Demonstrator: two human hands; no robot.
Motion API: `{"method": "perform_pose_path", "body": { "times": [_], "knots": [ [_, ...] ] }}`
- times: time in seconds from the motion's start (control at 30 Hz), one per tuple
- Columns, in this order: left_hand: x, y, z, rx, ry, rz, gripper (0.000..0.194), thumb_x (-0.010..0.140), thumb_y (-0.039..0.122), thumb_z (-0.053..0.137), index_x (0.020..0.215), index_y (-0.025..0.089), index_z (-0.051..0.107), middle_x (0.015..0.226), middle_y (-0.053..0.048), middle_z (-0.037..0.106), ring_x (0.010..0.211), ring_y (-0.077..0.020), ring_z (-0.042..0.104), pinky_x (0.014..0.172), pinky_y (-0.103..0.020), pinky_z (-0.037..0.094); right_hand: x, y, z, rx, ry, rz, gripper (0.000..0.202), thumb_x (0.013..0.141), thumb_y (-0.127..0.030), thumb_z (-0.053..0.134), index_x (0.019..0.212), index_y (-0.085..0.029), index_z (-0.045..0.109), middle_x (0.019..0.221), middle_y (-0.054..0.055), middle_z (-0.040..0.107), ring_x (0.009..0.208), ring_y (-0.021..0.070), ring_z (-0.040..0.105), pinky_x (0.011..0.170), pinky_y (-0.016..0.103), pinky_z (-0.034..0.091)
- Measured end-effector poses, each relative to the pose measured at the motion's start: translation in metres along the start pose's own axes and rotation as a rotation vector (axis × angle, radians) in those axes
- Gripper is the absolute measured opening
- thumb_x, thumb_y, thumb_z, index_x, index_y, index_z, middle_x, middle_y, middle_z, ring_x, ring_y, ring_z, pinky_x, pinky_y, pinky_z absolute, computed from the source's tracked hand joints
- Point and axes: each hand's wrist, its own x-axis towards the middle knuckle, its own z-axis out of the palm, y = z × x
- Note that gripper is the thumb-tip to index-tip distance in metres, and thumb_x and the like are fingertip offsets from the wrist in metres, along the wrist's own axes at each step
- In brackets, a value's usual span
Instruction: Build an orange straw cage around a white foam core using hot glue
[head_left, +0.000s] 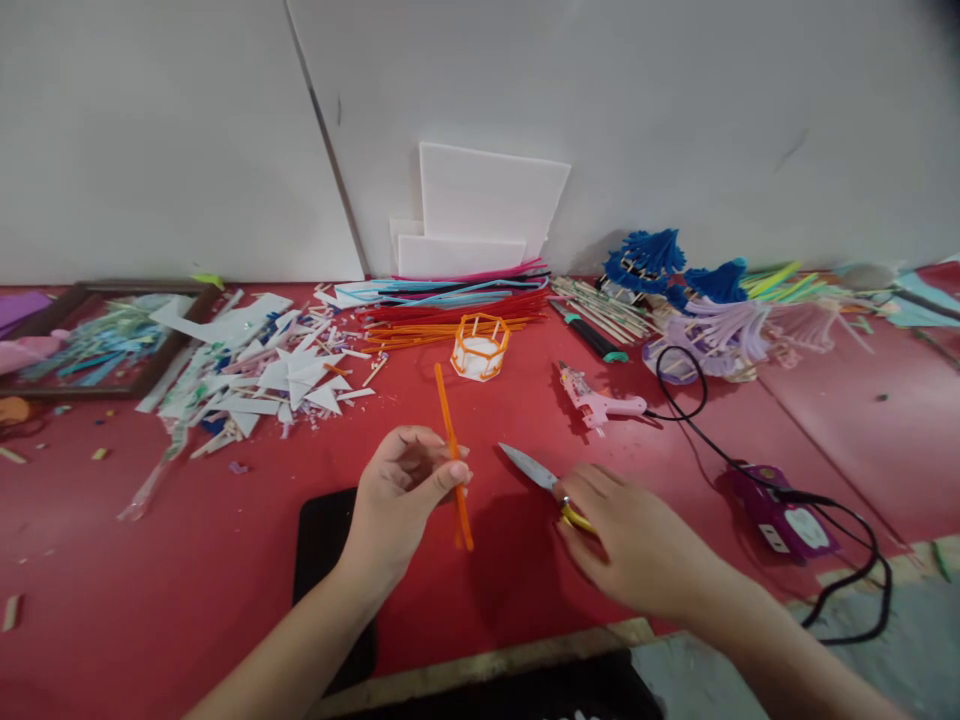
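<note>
In the left grip (401, 495), a slender orange strip (448, 412).

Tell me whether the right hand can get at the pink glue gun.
Probably yes: the pink glue gun lies beyond the right hand, nothing visible between, though the hand would likely first release the scissors.

Light diffuse, moderate. Soft shadow on tabletop (225, 600), nearer the wearer than the scissors (529, 467); pale sheen far to their right. Fine detail soft; edges stretched, one dark corner far up-right of them.
</note>
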Motion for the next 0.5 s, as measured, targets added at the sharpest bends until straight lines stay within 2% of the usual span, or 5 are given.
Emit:
{"method": "perform_pose_path", "body": {
  "times": [0.13, 0.23, 0.37, 0.43, 0.5],
  "knots": [
    [0.000, 0.002, -0.008, 0.107, -0.079, -0.012, 0.035, 0.065, 0.016, 0.083, 0.098, 0.018, 0.070, 0.064, 0.001, 0.068, 0.057, -0.0099, 0.062, 0.058, -0.018, 0.052, -0.031, 0.039, 0.010, -0.150, -0.110, 0.038, 0.026, 0.059, -0.006, 0.052, 0.083, -0.016, 0.057, 0.074, 0.011, 0.066, 0.063, 0.0241, 0.062, 0.056, 0.034, 0.047],
    [0.002, 0.002, -0.009, 0.228, -0.173, 0.000, 0.043, 0.071, 0.019, 0.079, 0.112, 0.020, 0.069, 0.057, 0.003, 0.064, 0.057, -0.0084, 0.060, 0.060, -0.017, 0.051, -0.034, 0.040, 0.017, -0.093, -0.218, 0.117, 0.035, 0.057, -0.003, 0.051, 0.090, -0.014, 0.059, 0.085, 0.014, 0.068, 0.075, 0.0273, 0.065, 0.065, 0.036, 0.049],
    [0.004, 0.003, -0.008, 0.350, -0.251, 0.089, 0.039, 0.071, 0.022, 0.077, 0.109, 0.025, 0.071, 0.074, 0.001, 0.067, 0.057, -0.0065, 0.058, 0.057, -0.016, 0.049, -0.017, 0.032, 0.011, 0.050, -0.384, 0.356, 0.031, 0.062, -0.005, 0.053, 0.092, -0.013, 0.058, 0.090, 0.013, 0.067, 0.077, 0.0234, 0.062, 0.067, 0.032, 0.044],
    [0.004, 0.003, -0.009, 0.402, -0.263, 0.100, 0.036, 0.070, 0.023, 0.078, 0.106, 0.025, 0.073, 0.091, -0.002, 0.068, 0.058, -0.0055, 0.057, 0.055, -0.017, 0.049, -0.011, 0.036, 0.002, 0.183, -0.418, 0.433, 0.016, 0.072, -0.015, 0.055, 0.088, -0.015, 0.056, 0.081, 0.008, 0.064, 0.069, 0.0180, 0.056, 0.061, 0.028, 0.039],
    [0.005, 0.003, -0.013, 0.447, -0.285, 0.061, 0.037, 0.070, 0.024, 0.078, 0.106, 0.025, 0.073, 0.090, -0.002, 0.067, 0.059, -0.0055, 0.055, 0.056, -0.017, 0.048, -0.009, 0.042, -0.008, 0.326, -0.446, 0.446, 0.013, 0.079, -0.029, 0.057, 0.080, -0.018, 0.052, 0.070, 0.002, 0.056, 0.061, 0.0137, 0.046, 0.056, 0.026, 0.033]
  ]
}}
